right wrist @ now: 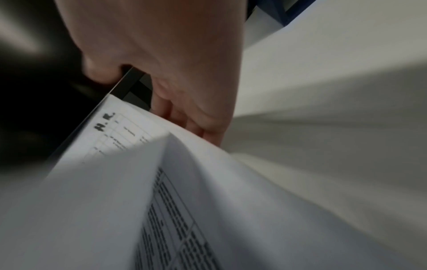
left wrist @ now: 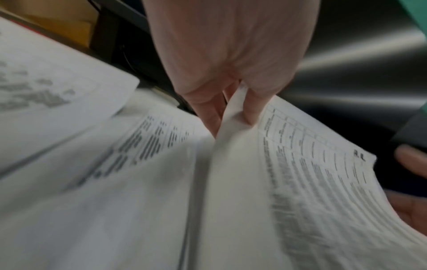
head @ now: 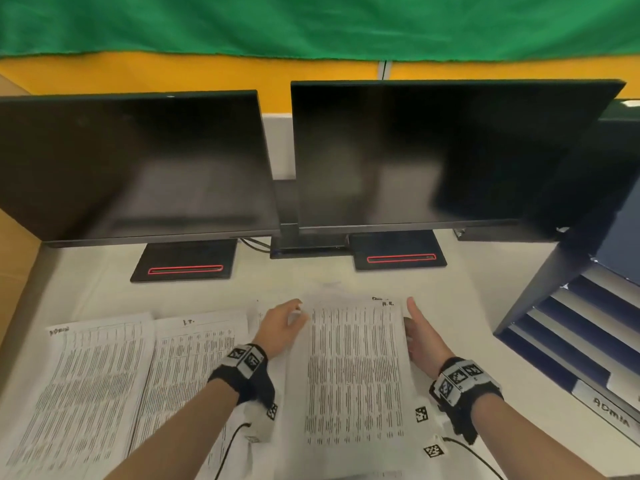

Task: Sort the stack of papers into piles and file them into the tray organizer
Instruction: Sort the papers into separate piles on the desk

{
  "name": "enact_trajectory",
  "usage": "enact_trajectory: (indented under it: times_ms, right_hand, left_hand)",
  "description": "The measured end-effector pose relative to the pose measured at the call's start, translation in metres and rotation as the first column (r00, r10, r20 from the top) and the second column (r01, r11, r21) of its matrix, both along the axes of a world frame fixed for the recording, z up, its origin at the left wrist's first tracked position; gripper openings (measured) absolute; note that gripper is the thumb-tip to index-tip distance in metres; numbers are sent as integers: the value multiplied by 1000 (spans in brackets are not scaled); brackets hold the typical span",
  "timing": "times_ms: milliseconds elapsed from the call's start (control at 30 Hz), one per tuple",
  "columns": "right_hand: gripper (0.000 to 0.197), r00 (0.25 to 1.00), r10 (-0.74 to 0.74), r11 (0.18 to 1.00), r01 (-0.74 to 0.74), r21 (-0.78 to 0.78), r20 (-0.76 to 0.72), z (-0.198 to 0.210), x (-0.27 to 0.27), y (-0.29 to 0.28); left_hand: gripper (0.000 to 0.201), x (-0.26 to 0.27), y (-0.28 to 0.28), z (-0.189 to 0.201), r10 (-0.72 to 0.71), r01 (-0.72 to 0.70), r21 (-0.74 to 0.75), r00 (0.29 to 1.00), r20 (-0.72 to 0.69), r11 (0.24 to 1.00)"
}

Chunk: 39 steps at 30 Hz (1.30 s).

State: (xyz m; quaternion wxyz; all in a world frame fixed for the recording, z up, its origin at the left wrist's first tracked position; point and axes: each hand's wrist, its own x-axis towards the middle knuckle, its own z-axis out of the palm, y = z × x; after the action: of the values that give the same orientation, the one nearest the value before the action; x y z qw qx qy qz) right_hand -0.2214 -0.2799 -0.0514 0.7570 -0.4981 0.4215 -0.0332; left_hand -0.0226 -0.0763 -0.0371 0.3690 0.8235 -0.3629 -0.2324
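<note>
A: What's readable?

B: The sheet marked "H.R." (head: 356,372) has that handwritten at its top right corner; it's clear in the right wrist view (right wrist: 104,122). The middle pile (head: 194,362) has "I.T." at the top. The left pile (head: 83,382) has a scrawl at its top left, likely "ADMIN", but it's blurred. The tray organizer (head: 585,344) at the right edge has a slot tab reading "ADMIN" (head: 611,416). All sheets are dense printed tables, too small to read.

A: Counts?

B: Two piles flat on the white desk (head: 460,306), plus the H.R. sheet lying to their right with more paper under it. Two dark monitors (head: 138,168), each on a base with a red slot (head: 185,270). One organizer, several shelves; I can't get an exact number. Two wrist bands with black-and-white marker tags (head: 247,358).

A: Hands?

B: Left hand (head: 280,323) pinches the left edge of the H.R. sheet; in the left wrist view the paper edge sits between its fingers (left wrist: 251,109). Right hand (head: 420,336) grips the right edge, thumb up top, fingers curled underneath. The sheet spans between both, in front of the right monitor.
</note>
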Motion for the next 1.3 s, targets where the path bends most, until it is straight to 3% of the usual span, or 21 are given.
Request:
enact_trajectory:
  times_ms: [67, 167, 233, 300, 433, 533, 667, 767, 833, 967, 1067, 1200, 1300]
  right_hand:
    - [46, 999, 38, 996, -38, -77, -13, 1, -1, 1]
    - [15, 1000, 15, 970, -18, -243, -15, -8, -7, 1]
    - [14, 999, 4, 940, -17, -341, -39, -13, -9, 2]
    - [17, 999, 23, 923, -36, -384, -37, -13, -10, 5]
    - [19, 999, 33, 905, -39, -424, -23, -13, -13, 8]
    - [21, 1000, 2, 906, -1, -424, 1, -9, -12, 11]
    - [25, 1000, -14, 907, 18, -421, 13, -14, -10, 12]
    - [25, 996, -84, 891, 73, -448, -6, -21, -7, 11]
    - [27, 994, -108, 879, 87, -468, -19, -23, -5, 10]
    - [27, 996, -92, 897, 78, -435, -12, -24, -5, 10]
    - [28, 996, -87, 896, 70, -439, -18, -21, -5, 11]
    - [27, 997, -71, 894, 59, -444, -12, -19, -9, 12]
    - [29, 998, -65, 892, 57, -448, -4, -16, -9, 13]
  left_hand:
    - [24, -3, -3, -7, -21, 21, 13, 1000, -17, 1000]
    - [26, -1, -10, -10, 1, 0, 17, 998, -60, 1000]
    - [28, 11, -18, -14, 97, -97, -14, 995, -27, 995]
    - [27, 26, -27, -17, 104, -106, 39, 994, 44, 994]
    - [24, 41, -39, -18, -130, 109, 305, 990, 51, 946]
    - [25, 37, -44, -14, -288, 222, 414, 952, 104, 883]
    - [21, 31, -44, -12, -322, 241, 425, 938, 131, 873]
    - [13, 25, -43, -10, -320, 273, 323, 942, 101, 906]
    - [18, 23, -42, -9, -295, 267, 260, 953, 73, 928]
    - [10, 22, -41, -6, -268, 233, 274, 959, 96, 933]
    - [25, 24, -44, -2, -160, 150, 243, 987, 22, 958]
    - [29, 33, -49, -7, -321, 202, 488, 931, 172, 849]
    - [21, 34, -52, -9, -330, 149, 493, 894, 303, 857]
